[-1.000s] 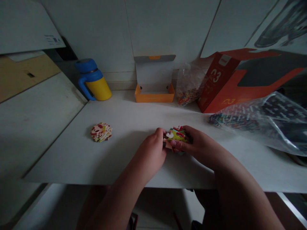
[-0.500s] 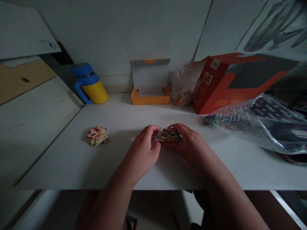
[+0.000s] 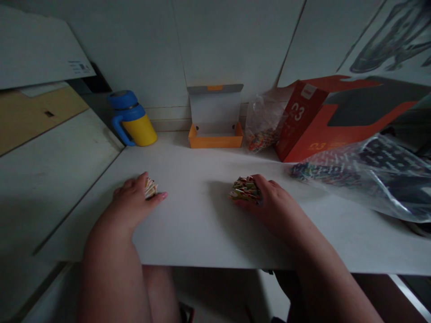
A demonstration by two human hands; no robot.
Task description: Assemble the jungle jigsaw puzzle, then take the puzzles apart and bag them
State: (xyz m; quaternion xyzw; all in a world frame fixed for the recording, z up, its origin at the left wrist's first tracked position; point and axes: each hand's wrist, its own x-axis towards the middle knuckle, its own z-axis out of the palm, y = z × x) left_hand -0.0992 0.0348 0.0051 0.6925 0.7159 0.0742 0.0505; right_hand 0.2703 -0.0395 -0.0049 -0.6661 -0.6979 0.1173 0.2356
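Observation:
My left hand (image 3: 131, 197) is curled around a small pile of printed card pieces (image 3: 151, 188) at the left of the table. Its fingers lie on the far side and the thumb stretches out along the near side; the palm hides most of the pile. My right hand (image 3: 269, 195) grips a thicker stack of printed card pieces (image 3: 245, 189) from the right, thumb near and fingers far, close to the tabletop. Layered edges of the cards face left. The two hands are well apart on the white table (image 3: 191, 215).
An open orange box (image 3: 215, 142) stands at the back. Left of it is a blue and yellow mug (image 3: 138, 125); right are a clear bag of small pieces (image 3: 262, 130), a large red box (image 3: 310, 121) and a plastic bag (image 3: 373, 175). White panels rise at the left.
My left hand has moved left, from beside the right hand's stack to the left pile. My right hand keeps its hold on its stack. The view has shifted slightly.

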